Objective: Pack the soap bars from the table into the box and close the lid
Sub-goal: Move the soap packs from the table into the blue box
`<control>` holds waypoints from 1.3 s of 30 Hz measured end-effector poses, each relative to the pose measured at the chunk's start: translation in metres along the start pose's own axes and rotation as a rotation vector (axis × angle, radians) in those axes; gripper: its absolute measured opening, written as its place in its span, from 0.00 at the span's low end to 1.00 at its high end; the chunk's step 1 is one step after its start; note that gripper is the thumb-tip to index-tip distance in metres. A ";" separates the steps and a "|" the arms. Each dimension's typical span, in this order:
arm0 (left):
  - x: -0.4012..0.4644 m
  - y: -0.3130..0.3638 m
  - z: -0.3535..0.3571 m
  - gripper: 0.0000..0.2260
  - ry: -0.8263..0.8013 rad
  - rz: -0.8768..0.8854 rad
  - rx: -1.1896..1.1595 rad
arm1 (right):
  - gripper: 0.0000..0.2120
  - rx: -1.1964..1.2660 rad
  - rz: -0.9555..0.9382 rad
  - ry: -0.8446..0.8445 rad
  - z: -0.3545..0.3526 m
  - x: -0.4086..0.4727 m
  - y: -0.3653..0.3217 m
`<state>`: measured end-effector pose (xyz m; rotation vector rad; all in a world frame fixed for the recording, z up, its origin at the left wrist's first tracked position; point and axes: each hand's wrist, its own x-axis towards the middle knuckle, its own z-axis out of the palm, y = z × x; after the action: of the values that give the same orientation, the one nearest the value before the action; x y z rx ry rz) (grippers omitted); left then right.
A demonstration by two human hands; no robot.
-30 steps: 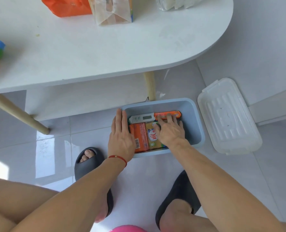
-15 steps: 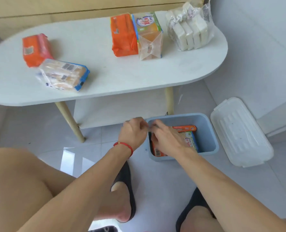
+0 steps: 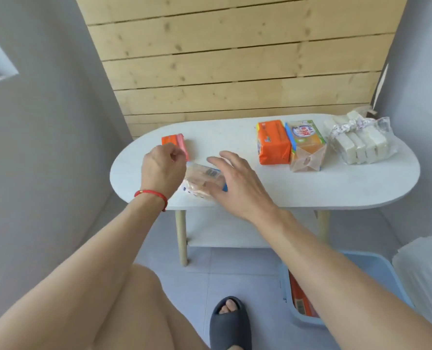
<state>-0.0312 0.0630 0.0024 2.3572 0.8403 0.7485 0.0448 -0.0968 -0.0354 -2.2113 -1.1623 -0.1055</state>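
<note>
On the white oval table (image 3: 310,188) lie a clear-wrapped pack of pale soap bars (image 3: 202,181) near the front left, an orange pack (image 3: 175,142) behind it, a larger orange pack (image 3: 273,145), a yellow-green pack (image 3: 307,147) and a bag of white bars (image 3: 358,144) to the right. My left hand (image 3: 163,170) hovers with fingers curled over the clear pack's left end, holding nothing visible. My right hand (image 3: 237,183) is spread open over the pack's right end. The blue box (image 3: 293,317) stands on the floor at lower right with orange soap inside, mostly hidden by my right arm.
The box's clear lid (image 3: 422,274) lies on the floor right of the box. A wooden plank wall backs the table, grey walls on both sides. My knee and a dark slipper (image 3: 228,322) fill the lower middle. A shelf sits under the table.
Both hands left the box on the floor and rose to the table, now over the clear-wrapped pack. The view tilted up from the floor to the tabletop.
</note>
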 end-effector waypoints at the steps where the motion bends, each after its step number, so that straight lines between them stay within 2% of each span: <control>1: 0.012 -0.013 0.006 0.13 0.006 -0.022 0.038 | 0.26 -0.032 0.010 -0.094 0.005 0.012 -0.001; 3: 0.026 -0.036 0.025 0.15 -0.057 0.003 0.091 | 0.26 -0.047 0.038 -0.185 0.016 0.024 0.001; 6: 0.039 -0.054 0.044 0.16 -0.180 0.027 0.094 | 0.23 -0.098 0.113 -0.080 0.029 0.031 0.010; 9: 0.051 -0.054 0.051 0.15 -0.086 -0.023 0.068 | 0.23 -0.109 0.194 -0.041 0.026 0.038 0.017; 13: 0.060 -0.039 0.057 0.19 -0.009 -0.060 0.256 | 0.25 -0.063 0.225 -0.127 0.016 0.040 0.020; 17: 0.063 -0.030 0.058 0.19 -0.010 -0.107 0.329 | 0.23 -0.068 0.121 0.002 0.004 0.014 0.024; 22: 0.042 -0.017 0.037 0.28 -0.086 -0.232 0.358 | 0.15 -0.019 -0.014 0.109 -0.012 -0.018 0.026; 25: 0.011 0.001 0.006 0.29 -0.138 -0.311 0.253 | 0.11 0.102 -0.051 0.160 -0.022 -0.035 0.021; 28: -0.035 0.031 -0.021 0.27 -0.162 -0.278 -0.003 | 0.09 0.368 0.077 0.054 -0.037 -0.050 0.013; 31: -0.099 0.067 -0.005 0.30 -0.269 -0.231 -0.379 | 0.20 0.602 0.216 -0.080 -0.062 -0.070 0.021; 33: -0.136 0.082 0.034 0.31 -0.350 -0.207 -0.451 | 0.26 0.545 0.314 -0.144 -0.082 -0.090 0.042; 36: -0.180 0.100 0.099 0.31 -0.480 -0.159 -0.495 | 0.15 0.480 0.533 -0.267 -0.099 -0.129 0.084; 39: -0.217 0.112 0.149 0.31 -0.567 -0.087 -0.474 | 0.09 0.324 0.679 -0.307 -0.099 -0.170 0.120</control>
<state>-0.0321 -0.2033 -0.1022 1.9325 0.4510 0.1834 0.0542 -0.3234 -0.0741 -2.2406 -0.4656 0.6728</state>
